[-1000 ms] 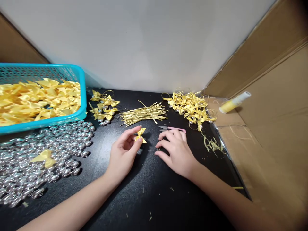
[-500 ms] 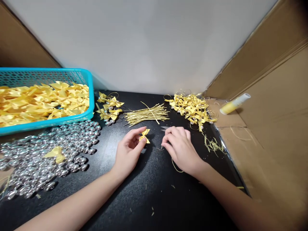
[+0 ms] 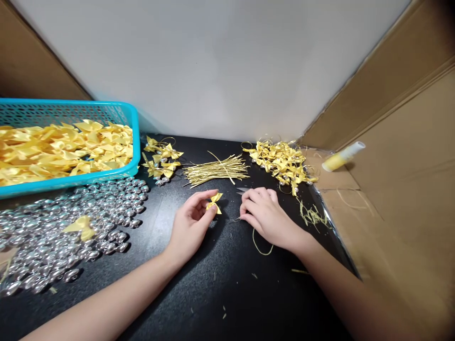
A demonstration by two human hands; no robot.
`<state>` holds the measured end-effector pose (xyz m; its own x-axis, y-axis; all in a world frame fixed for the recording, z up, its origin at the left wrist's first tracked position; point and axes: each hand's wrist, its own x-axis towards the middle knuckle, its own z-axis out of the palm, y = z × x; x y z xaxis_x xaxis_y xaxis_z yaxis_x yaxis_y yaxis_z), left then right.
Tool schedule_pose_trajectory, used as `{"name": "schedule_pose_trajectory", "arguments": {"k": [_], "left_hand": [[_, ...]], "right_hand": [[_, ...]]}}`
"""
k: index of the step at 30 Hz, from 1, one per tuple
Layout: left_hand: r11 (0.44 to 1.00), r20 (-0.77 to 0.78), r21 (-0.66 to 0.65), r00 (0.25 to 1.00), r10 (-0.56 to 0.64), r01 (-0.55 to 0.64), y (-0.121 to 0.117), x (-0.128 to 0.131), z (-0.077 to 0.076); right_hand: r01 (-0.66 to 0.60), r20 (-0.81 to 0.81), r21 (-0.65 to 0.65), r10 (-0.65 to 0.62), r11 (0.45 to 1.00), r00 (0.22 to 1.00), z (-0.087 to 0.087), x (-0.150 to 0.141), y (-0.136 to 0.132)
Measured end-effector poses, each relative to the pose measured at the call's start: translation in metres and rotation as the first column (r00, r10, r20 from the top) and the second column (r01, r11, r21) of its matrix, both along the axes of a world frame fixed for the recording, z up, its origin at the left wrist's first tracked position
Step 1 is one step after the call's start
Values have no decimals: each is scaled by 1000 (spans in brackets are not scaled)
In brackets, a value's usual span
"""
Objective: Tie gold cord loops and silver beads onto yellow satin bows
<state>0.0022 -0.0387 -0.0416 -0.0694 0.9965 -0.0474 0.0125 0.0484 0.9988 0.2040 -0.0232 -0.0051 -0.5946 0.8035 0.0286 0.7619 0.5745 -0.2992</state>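
Note:
My left hand (image 3: 194,220) pinches a small yellow ribbon bow (image 3: 214,203) between thumb and fingertips, above the black table. Facing it, my right hand (image 3: 265,215) is closed, thumb and forefinger pressed together on a thin gold cord. A loop of this gold cord (image 3: 263,252) hangs below the palm, and a fine end pokes out at the fingertips. Pointed metal blades, like those of scissors (image 3: 242,190), stick out past the right knuckles; the hand hides the rest, so I cannot tell whether it grips them. A small gap separates the two hands.
At left stand a blue basket (image 3: 134,142) of yellow bows and a spread of silver beads (image 3: 106,213) with one bow on top. Gold ties (image 3: 216,169) lie at the back, finished bows (image 3: 280,161) and cord scraps (image 3: 313,214) at right. A tube (image 3: 343,157) leans by the cardboard.
The right hand has shifted very slightly to the right, and the cord loop below it shows wider. My left hand keeps its pinch on the bow.

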Motion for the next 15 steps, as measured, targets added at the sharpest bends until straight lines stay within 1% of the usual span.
{"name": "schedule_pose_trajectory", "arguments": {"k": [2,4,7,9,12,15], "left_hand": [[999,-19,35,1000,-6,7,0,-1,0],[994,-67,99,997,-27,33,1,-1,-1],[974,-193,172,975,-111,145,0,-3,-1],[947,-281,212,943,-178,242,-1,-3,1],[882,-386,299,892,-236,363,-5,-2,2],[834,-437,369,869,-234,410,-8,0,3]], "right_hand": [[15,-70,-54,-19,998,997,9,3,1],[32,-126,-95,-44,995,991,17,5,1],[42,-192,-145,-69,989,979,25,7,-1],[22,-228,-179,-64,984,972,27,5,-3],[-8,-269,-235,-57,972,961,25,-2,-9],[0,-294,-270,-83,963,952,19,-10,-13]]}}
